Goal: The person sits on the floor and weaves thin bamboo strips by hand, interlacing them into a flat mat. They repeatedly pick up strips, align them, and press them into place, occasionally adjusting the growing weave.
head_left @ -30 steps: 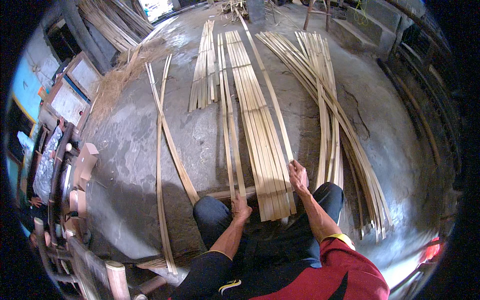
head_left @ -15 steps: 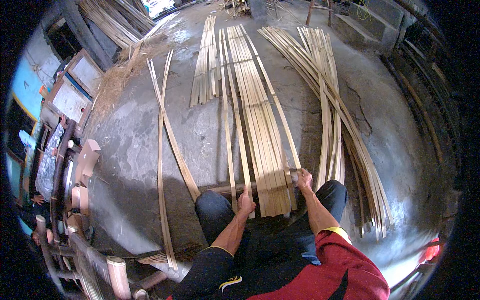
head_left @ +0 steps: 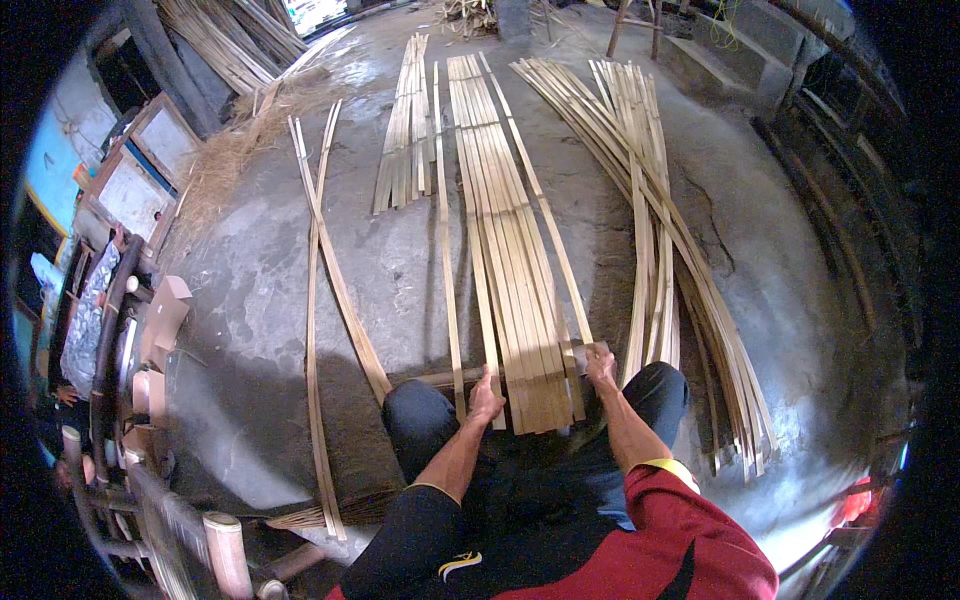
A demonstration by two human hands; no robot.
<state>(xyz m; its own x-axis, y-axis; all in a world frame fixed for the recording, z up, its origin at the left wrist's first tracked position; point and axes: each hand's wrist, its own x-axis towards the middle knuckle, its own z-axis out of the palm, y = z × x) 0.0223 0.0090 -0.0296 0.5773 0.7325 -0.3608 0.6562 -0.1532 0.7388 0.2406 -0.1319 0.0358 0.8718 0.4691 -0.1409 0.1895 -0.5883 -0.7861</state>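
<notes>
Far left, well out from the left hand: open cardboard boxes (head_left: 163, 320), then a crossed pair of bamboo strips (head_left: 316, 212); one runs down to the left knee (head_left: 418, 412), which hides its near end. Short strip bundle (head_left: 404, 135) lies well ahead of the left grip.

Just left of the left grip: single loose strip (head_left: 446, 270). Crosspiece (head_left: 441, 380) runs past there and under the strips; most of it is covered.

Left hand (head_left: 486, 400): fingers closed, no gap, on the near part of the left-edge strip (head_left: 481, 300). Fingertips tucked out of sight.

Between the grips: slat row (head_left: 520, 280), strips side by side, near ends slightly uneven, running straight ahead.

Right hand (head_left: 600, 365): fingers curled tight, looks like a pinch on the near end of the right-edge strip (head_left: 564, 265); contact is partly hidden by the fingers, so take that with care. That strip stands slightly off the row.

Right of the right grip: crossed strip pile (head_left: 655, 200), some near ends behind the right knee (head_left: 658, 390).
</notes>
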